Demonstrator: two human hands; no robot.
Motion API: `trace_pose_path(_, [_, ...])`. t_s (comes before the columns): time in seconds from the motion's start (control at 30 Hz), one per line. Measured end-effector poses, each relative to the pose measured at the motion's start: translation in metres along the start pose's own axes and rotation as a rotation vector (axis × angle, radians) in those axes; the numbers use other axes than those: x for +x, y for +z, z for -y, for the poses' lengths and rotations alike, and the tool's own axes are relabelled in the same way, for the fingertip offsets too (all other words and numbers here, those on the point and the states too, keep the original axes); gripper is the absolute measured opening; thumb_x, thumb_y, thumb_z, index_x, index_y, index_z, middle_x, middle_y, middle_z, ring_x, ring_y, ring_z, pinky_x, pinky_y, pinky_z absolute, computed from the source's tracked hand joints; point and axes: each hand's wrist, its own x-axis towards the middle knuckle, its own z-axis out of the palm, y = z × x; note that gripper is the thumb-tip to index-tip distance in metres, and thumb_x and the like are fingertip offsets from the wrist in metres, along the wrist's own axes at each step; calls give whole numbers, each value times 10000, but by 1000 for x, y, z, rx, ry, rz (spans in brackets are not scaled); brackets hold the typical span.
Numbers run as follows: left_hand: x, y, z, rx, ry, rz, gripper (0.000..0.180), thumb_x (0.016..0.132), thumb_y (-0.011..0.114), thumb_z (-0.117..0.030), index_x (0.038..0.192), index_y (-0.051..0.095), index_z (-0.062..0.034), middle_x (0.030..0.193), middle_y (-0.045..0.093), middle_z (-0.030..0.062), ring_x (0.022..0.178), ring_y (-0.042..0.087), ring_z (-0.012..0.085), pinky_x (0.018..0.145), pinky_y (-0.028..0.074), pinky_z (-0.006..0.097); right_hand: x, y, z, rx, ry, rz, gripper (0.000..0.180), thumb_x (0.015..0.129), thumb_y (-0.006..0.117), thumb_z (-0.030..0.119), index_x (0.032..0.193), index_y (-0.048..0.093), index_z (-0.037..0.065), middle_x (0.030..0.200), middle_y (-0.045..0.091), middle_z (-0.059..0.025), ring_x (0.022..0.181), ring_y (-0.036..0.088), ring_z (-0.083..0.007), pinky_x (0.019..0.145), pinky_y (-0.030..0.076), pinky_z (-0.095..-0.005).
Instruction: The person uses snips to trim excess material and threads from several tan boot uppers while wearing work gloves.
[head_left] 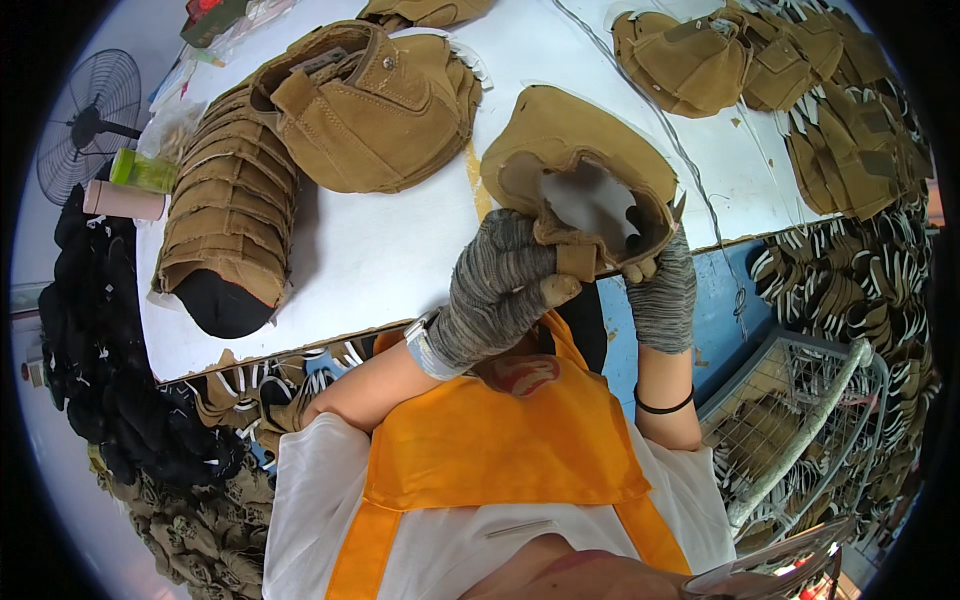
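A tan suede shoe upper is held up at the table's near edge, its padded ankle opening facing me. My left hand, in a grey knitted fingerless glove, is closed on the left side of its collar near a small tab. My right hand, gloved alike, grips the collar's right side, with its fingertips showing at the lower rim. Left of the hands, a nested stack of tan shoe uppers lies on the table. Beside it is a long row of nested pieces with a black piece at its near end.
The white table carries more tan uppers at the far right, and a cord runs across it. A pink cup and a fan are at left. A wire basket and heaped uppers stand at right.
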Motion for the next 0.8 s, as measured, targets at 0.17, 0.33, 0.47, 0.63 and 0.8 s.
trace_pose_path(0.17, [1, 1, 2, 61, 80, -12, 221, 811, 681, -159, 1013, 678, -68, 993, 604, 91, 927, 540, 281, 849, 401, 376, 0, 2, 2, -14, 47, 60, 349, 861, 654, 333, 1068, 562, 67, 721, 560, 17, 569, 505, -64, 471, 396, -189])
trace_pose_path(0.33, [-2, 3, 4, -25, -15, -58, 199, 850, 647, -165, 1022, 675, -69, 997, 604, 85, 908, 556, 253, 833, 422, 357, -7, 17, 6, 47, 62, -54, 305, 888, 630, 283, 1100, 547, 80, 660, 528, 39, 512, 454, -50, 452, 357, -185])
trace_pose_path(0.47, [-3, 2, 2, -169, -163, -132, 209, 890, 598, -119, 1083, 626, -41, 994, 604, 64, 927, 567, 196, 843, 449, 330, -3, 2, 11, 157, -109, 50, 318, 903, 617, 229, 1167, 509, 88, 700, 505, 65, 469, 375, -18, 416, 288, -180])
trace_pose_path(0.63, [4, 0, 15, -285, -278, -325, 313, 872, 628, -92, 1164, 540, -22, 1139, 534, 95, 1072, 525, 194, 943, 422, 337, -17, 28, 63, -12, -525, -32, 592, 843, 685, 179, 1350, 393, 87, 1163, 540, -73, 1019, 538, -149, 805, 492, -261])
trace_pose_path(0.8, [39, -16, -6, 470, 35, -105, 635, 760, 774, -241, 1275, 467, -30, 1318, 413, 141, 1230, 444, 249, 1005, 381, 390, -11, 28, 89, -317, -908, 18, 548, 808, 722, 145, 1288, 480, 39, 1205, 551, -89, 1066, 548, -174, 897, 479, -292])
